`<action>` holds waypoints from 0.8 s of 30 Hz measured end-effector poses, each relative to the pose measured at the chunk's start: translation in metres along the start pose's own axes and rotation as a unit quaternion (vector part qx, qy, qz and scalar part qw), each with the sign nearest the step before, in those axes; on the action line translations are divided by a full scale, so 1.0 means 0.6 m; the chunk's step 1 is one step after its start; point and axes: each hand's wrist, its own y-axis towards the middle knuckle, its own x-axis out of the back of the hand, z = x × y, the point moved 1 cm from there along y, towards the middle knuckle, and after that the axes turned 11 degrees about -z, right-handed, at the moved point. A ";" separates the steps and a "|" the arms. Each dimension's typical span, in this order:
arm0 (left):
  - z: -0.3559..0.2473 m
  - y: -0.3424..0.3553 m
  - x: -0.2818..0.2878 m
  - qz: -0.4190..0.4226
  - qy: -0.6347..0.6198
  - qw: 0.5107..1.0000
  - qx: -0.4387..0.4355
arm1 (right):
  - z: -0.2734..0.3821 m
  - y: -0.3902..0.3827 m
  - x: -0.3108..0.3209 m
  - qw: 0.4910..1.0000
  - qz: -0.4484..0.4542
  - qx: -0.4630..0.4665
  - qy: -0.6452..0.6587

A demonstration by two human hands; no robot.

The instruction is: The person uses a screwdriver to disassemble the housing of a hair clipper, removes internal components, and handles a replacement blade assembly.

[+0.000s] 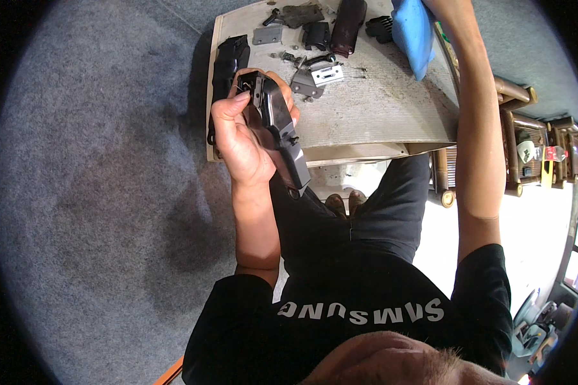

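My left hand (241, 144) is wrapped round a dark hair clipper (277, 122) with its open end up, small inner parts showing, and my thumb at that end. The clipper hangs in front of the table's near left edge. At the upper right my right hand (444, 8) is cut off by the picture's top edge, next to a blue cloth (414, 38); its fingers are out of sight. A silver clipper blade (328, 75) lies on the table beside a grey toothed blade (306, 85). Beyond them lies a dark red clipper cover (349, 27).
The worn pale table (372, 122) also bears a black clipper (230, 58) at its left edge, a grey plate (267, 34), a black comb guard (380, 29) and loose screws. Bamboo furniture (520, 128) stands at the right. Grey carpet-like surface (96, 160) fills the left.
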 end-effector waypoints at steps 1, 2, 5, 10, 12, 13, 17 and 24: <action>0.000 0.000 0.000 -0.001 0.003 1.000 0.000 | 0.007 -0.005 0.005 1.000 0.000 0.001 0.000; -0.001 0.000 0.000 -0.002 0.006 1.000 -0.001 | 0.015 -0.013 0.014 1.000 0.002 -0.010 0.027; 0.001 -0.001 0.001 0.000 -0.009 1.000 0.011 | 0.034 -0.025 0.030 0.999 0.004 -0.021 0.049; 0.003 -0.002 -0.006 -0.013 0.008 1.000 0.001 | 0.024 -0.028 0.018 0.999 0.008 0.039 -0.027; 0.001 -0.002 -0.005 -0.018 0.010 1.000 -0.002 | 0.024 -0.036 0.006 0.989 0.069 0.095 -0.093; -0.001 -0.002 -0.005 -0.023 0.020 1.000 0.001 | 0.023 -0.039 0.000 0.986 0.081 0.107 -0.095; -0.009 0.001 -0.005 0.001 0.038 0.999 0.023 | 0.024 -0.044 -0.015 0.980 0.081 0.131 -0.123; -0.003 -0.010 0.009 0.093 0.141 0.986 -0.003 | 0.043 -0.065 -0.021 0.979 0.007 0.202 -0.011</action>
